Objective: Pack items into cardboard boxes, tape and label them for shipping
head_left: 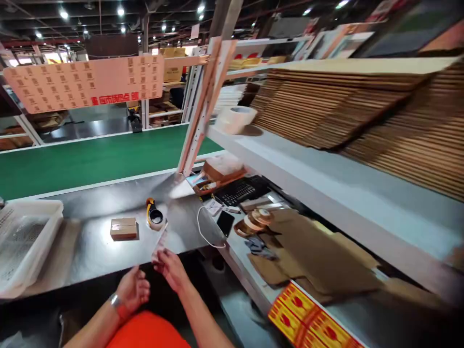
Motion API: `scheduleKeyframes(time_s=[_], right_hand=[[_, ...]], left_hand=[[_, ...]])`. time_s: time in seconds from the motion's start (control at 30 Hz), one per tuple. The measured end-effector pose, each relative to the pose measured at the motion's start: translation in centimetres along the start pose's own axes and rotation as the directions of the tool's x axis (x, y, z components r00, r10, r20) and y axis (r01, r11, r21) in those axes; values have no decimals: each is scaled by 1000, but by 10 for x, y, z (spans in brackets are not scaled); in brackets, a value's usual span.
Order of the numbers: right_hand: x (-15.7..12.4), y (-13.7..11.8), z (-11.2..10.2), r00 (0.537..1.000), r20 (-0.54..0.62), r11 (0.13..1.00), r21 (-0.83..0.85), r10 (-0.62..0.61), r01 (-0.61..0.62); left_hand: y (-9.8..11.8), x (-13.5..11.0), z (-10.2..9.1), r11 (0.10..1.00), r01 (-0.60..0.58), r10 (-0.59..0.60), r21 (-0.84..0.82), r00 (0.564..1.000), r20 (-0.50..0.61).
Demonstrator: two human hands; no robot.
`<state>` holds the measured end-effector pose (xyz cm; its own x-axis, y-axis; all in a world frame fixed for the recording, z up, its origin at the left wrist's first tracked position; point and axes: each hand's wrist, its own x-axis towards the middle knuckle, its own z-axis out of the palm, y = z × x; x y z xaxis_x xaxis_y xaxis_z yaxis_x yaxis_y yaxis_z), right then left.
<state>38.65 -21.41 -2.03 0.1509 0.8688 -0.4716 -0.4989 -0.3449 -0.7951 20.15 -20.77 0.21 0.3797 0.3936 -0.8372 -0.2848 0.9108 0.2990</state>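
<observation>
Slip [161, 240] (pale, narrow) juts beyond fingers [165, 258] of right hand [173, 270].

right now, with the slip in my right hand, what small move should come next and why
Probably bring your left hand up to steady the box: the right hand pinches the slip, the left seems to hold nothing, and no hand touches the box, which lies on the bench within what looks like easy reach.
</observation>
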Motion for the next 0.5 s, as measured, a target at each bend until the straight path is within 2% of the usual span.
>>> scheduleKeyframes(time_s=[0.07,0.13,0.23,0.3,0.4,0.5], right_hand=[[29,3,20,996,-9,980,-179,83,-84],[54,9,41,991,-36,950,-282,130,-135],[83,21,71,982,-76,914,-359,171,-187],[99,28,89,977,-102,898,-386,187,-212],[118,37,108,970,-137,883,-404,202,-241],[132,44,119,967,-150,881,-402,204,-248]], left_hand=[[24,-3,-31,994,-107,106,-2,984,-141],[49,-6,-62,979,-195,201,50,957,-207],[87,-5,-99,911,-367,402,190,895,-195],[113,-1,-113,826,-478,535,300,831,-149],[150,11,-118,638,-570,690,518,721,-56],[182,31,-111,306,-600,802,740,581,139]])
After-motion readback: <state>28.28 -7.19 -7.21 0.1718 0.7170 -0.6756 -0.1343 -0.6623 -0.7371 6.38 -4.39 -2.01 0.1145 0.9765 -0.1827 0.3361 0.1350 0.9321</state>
